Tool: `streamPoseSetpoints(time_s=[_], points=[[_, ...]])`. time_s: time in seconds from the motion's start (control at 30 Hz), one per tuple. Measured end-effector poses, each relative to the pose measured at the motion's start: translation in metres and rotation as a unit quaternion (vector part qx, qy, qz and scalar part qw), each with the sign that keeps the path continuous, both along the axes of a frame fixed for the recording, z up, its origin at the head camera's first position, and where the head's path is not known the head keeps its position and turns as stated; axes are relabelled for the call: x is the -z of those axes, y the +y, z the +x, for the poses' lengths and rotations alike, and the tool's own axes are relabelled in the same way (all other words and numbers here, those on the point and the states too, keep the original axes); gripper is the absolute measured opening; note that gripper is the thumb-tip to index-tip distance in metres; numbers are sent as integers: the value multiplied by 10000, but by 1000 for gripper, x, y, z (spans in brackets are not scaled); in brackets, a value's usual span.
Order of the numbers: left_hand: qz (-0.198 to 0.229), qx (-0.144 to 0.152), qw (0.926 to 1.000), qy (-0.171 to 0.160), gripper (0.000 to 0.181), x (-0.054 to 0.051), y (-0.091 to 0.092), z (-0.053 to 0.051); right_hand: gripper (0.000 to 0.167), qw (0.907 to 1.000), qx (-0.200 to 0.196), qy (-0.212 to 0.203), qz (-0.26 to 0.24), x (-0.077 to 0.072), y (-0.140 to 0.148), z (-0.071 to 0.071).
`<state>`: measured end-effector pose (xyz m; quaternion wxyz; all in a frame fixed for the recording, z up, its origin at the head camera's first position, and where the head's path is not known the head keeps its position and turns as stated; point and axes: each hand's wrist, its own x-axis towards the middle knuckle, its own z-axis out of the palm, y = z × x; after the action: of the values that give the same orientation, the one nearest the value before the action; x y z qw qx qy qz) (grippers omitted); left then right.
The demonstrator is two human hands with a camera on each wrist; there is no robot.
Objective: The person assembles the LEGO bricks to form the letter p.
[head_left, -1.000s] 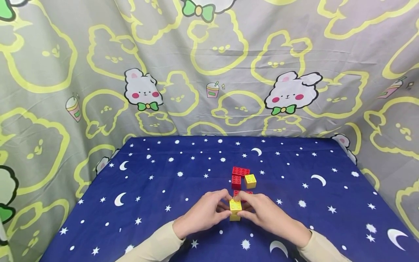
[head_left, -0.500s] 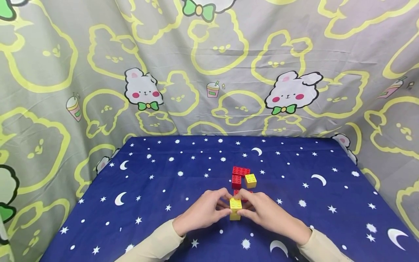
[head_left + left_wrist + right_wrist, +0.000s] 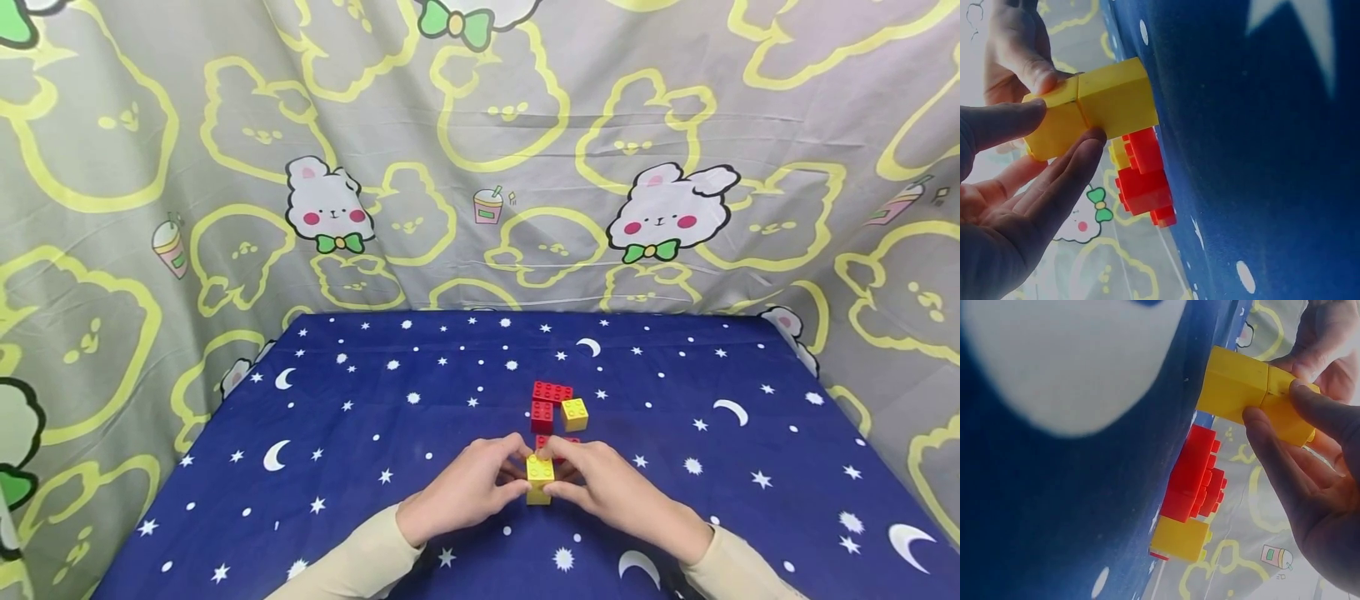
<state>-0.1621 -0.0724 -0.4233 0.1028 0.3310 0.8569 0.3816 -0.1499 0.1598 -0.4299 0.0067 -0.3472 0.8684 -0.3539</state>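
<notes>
Two yellow building bricks stand stacked on the cloth, with their faces meeting at a thin seam. My left hand (image 3: 472, 483) pinches the upper yellow brick (image 3: 540, 471) from the left, its thumb on the near side. From the right, my right hand (image 3: 611, 487) pinches that same brick between thumb and fingers. Below it, the lower yellow brick (image 3: 1119, 94) rests on the dark blue cloth. In the right wrist view the seam shows between the upper yellow brick (image 3: 1288, 412) and the one under it. Some fingertips are hidden behind the stack.
Just beyond the hands lies a red brick (image 3: 562, 442), partly hidden by the right hand. Farther back are a small red brick (image 3: 542, 417), a longer red brick (image 3: 552, 391) and a yellow brick (image 3: 574, 414). A patterned curtain (image 3: 420, 108) hangs behind the table (image 3: 375, 358).
</notes>
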Motion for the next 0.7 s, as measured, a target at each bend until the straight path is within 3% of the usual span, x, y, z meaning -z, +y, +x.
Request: streamPoseSetpoints(time_s=[0.4, 0.7], points=[[-48, 77, 9999, 62, 21, 0, -2, -2, 30, 9993, 5, -369, -60, -2, 1, 0], [-48, -33, 9999, -148, 24, -1, -4, -2, 48, 9996, 165, -241, 3, -11, 11, -4]])
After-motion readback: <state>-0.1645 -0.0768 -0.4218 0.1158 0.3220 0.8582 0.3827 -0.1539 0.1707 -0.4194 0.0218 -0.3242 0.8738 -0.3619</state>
